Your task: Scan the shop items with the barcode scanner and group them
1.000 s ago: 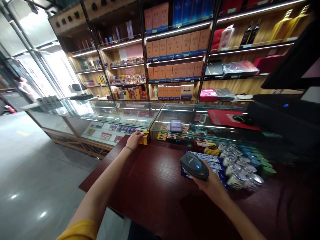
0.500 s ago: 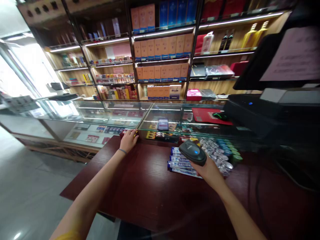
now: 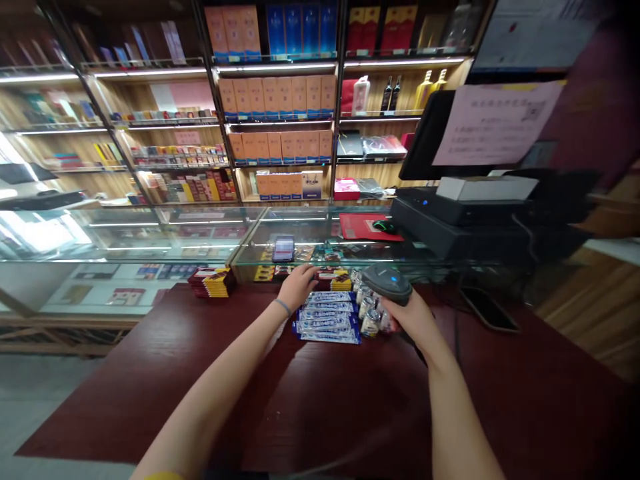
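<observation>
My right hand (image 3: 411, 315) is wrapped round the handle of a dark barcode scanner (image 3: 386, 283) with a small blue light on top. The scanner hovers over small jars (image 3: 371, 323) with silvery lids, hiding part of them. My left hand (image 3: 297, 287) reaches forward at the back left corner of a row of blue-and-white packets (image 3: 327, 319), its fingers extended and nothing seen in them. Just beyond its fingertips lie dark red and yellow boxes (image 3: 340, 280). More red-and-yellow boxes (image 3: 213, 283) are stacked to the left, apart from both hands.
A glass display counter (image 3: 200, 233) runs behind the dark red table (image 3: 310, 400), with a phone-like device (image 3: 283, 248) on it. A monitor (image 3: 425, 137) and a black cash drawer (image 3: 450, 227) stand at right. A dark phone (image 3: 490, 309) lies on the table's right.
The view has turned right. My left hand has left the stacked red-and-yellow boxes and moved right to the packets. The scanner in my right hand has shifted from the packets to over the jars.
</observation>
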`<state>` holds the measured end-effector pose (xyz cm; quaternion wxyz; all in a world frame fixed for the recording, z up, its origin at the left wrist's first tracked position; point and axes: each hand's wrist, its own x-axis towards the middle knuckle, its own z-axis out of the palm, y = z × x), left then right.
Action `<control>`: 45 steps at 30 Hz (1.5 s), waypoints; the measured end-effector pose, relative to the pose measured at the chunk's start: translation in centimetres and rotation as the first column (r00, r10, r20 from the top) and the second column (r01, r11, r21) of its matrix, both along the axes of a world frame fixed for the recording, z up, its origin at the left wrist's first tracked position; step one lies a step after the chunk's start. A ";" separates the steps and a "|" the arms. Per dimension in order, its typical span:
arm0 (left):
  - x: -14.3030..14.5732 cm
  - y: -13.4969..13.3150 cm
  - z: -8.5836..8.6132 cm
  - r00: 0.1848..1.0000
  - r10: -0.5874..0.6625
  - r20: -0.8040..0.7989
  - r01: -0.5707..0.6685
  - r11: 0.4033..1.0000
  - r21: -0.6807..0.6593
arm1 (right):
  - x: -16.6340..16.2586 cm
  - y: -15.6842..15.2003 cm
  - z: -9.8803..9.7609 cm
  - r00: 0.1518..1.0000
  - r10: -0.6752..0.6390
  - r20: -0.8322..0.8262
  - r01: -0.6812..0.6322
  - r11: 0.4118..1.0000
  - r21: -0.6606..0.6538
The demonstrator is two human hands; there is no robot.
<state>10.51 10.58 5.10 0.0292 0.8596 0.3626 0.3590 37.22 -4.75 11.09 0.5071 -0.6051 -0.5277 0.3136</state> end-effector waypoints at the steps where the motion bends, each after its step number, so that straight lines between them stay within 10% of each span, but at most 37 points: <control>1: 1.1 0.1 -0.4 1.000 -0.012 -0.007 0.012 1.000 -0.013 | 0.5 0.0 -0.1 1.000 -0.011 -0.006 0.011 1.000 -0.001; 9: 7.1 0.2 -1.5 0.983 0.047 -0.178 -0.048 0.999 -0.001 | 2.9 0.7 -1.9 0.996 -0.021 -0.091 0.020 1.000 -0.013; 20: 7.6 -0.1 -1.0 0.911 0.097 -0.402 -0.080 0.995 0.059 | 2.4 0.3 -1.4 0.991 -0.011 -0.133 0.014 1.000 0.021; 30: 1.8 -3.5 1.4 0.974 0.130 0.184 -0.159 0.976 0.150 | -0.4 0.3 -0.9 0.997 0.003 -0.080 0.000 0.999 0.044; 37: -4.9 -5.2 -0.4 0.599 0.275 0.752 -0.049 0.950 -0.309 | -3.9 0.3 -1.2 0.997 0.056 0.047 -0.059 0.996 0.069; 45: -9.7 -6.0 -4.1 0.134 0.456 0.880 0.235 0.848 -0.475 | -9.7 0.0 -3.2 0.973 0.198 0.115 -0.204 0.978 0.049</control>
